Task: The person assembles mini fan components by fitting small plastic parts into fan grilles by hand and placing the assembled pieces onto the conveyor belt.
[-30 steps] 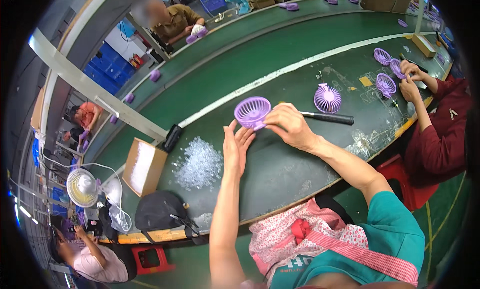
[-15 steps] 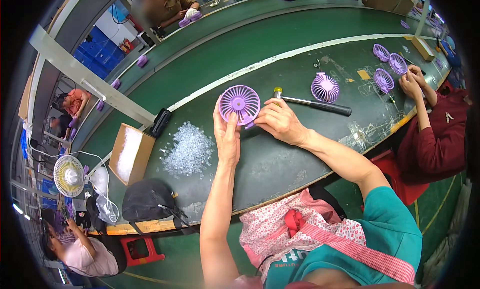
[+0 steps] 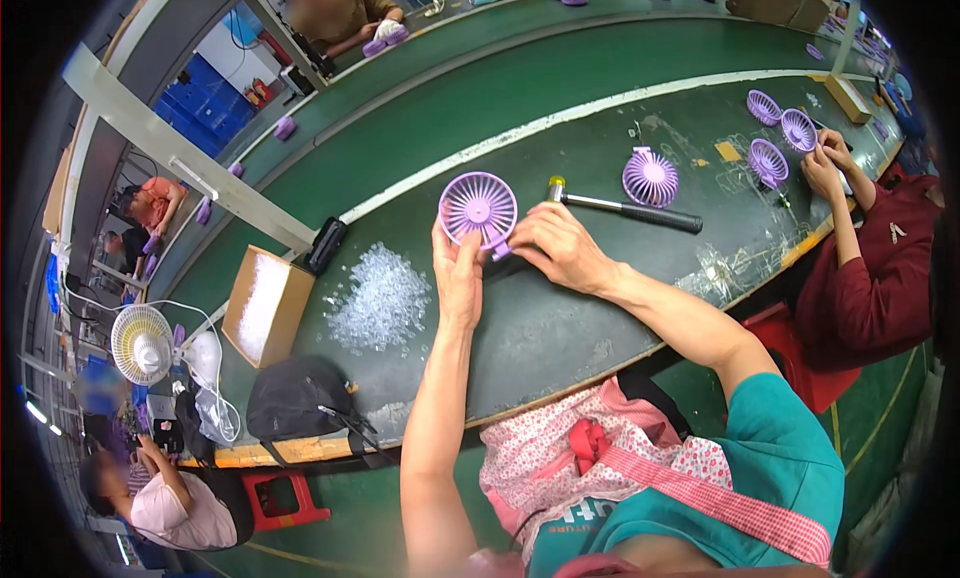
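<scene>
A round purple fan head with a slotted grille (image 3: 479, 206) is held up over the dark green bench. My left hand (image 3: 459, 274) grips it along its left and lower rim, thumb across the lower front. At the small tab on the fan's lower right edge, the fingers of my right hand (image 3: 563, 248) are closed in a pinch; whether they hold the tab or a tiny part is hidden. Just beyond my right hand lies a hammer (image 3: 630, 209) with a yellow-tipped head and black handle. A second purple fan head (image 3: 650, 177) rests behind that handle.
Left of my arm spreads a pile of small clear plastic pieces (image 3: 378, 300), beside a cardboard box (image 3: 285, 313) of similar pieces and a black bag (image 3: 298, 398). A co-worker (image 3: 865, 248) sits at right near several purple fan heads. Beyond the white edge runs a green conveyor (image 3: 560, 88).
The fan head in my left hand has tilted slightly, and its bottom tab shows more plainly. My right fingers stay beside it with little movement.
</scene>
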Demonstrator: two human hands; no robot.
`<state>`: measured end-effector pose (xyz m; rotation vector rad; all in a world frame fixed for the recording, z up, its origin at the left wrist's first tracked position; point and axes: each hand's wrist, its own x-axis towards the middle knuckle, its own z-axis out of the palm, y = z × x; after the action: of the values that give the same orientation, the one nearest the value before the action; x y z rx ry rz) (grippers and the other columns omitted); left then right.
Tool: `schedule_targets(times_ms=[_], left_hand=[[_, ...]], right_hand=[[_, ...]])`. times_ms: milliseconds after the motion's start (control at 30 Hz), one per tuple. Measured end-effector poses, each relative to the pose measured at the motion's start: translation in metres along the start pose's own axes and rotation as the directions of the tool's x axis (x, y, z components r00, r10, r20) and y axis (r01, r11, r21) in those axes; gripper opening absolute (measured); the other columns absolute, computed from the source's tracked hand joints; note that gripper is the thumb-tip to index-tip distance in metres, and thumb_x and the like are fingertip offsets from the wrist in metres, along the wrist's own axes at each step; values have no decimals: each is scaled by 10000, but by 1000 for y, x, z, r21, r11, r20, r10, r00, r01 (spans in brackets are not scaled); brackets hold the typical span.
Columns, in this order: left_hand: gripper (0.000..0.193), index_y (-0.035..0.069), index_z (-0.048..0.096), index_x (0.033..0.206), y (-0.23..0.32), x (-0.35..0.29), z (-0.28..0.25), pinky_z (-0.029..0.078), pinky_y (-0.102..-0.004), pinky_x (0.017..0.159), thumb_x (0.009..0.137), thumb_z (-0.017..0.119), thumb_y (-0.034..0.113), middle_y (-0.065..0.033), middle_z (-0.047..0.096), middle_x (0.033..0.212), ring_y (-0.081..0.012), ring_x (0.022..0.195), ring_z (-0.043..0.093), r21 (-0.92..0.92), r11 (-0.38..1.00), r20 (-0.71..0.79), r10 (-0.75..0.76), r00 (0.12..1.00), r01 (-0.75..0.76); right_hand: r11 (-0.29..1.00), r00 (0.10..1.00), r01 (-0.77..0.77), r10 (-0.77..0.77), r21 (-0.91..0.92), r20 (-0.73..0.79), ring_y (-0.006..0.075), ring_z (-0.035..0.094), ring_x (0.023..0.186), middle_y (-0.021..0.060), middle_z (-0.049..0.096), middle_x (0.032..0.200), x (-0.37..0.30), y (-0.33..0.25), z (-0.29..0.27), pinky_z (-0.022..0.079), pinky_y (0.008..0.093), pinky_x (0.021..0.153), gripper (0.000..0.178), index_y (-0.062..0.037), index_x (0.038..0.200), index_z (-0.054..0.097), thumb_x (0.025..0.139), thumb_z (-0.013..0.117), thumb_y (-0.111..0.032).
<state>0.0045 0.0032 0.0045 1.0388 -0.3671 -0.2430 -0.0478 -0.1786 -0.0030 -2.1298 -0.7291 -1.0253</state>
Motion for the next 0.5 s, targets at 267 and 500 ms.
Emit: schedule_targets(times_ms=[267, 500], left_hand=[[525, 75, 392, 1407, -14, 1, -16, 526, -315, 900, 918, 577, 39, -64, 554, 1257, -167, 1090, 600, 14, 1000, -69, -10, 998, 11], [596, 35, 315, 1474, -18, -2, -12, 500, -357, 1008, 935, 567, 68, -120, 520, 1356, -214, 1217, 560, 47, 996, -53, -72, 996, 74]], right_hand=[[999, 996, -15, 11, 39, 86, 275, 635, 975, 76, 674, 997, -1, 1, 8, 465, 428, 942, 230, -61, 1007, 621, 814, 747, -63], [994, 986, -109, 105, 23, 130, 286, 629, 918, 84, 682, 977, -3, -12, 4, 474, 415, 896, 354, -57, 1145, 645, 810, 758, -54]])
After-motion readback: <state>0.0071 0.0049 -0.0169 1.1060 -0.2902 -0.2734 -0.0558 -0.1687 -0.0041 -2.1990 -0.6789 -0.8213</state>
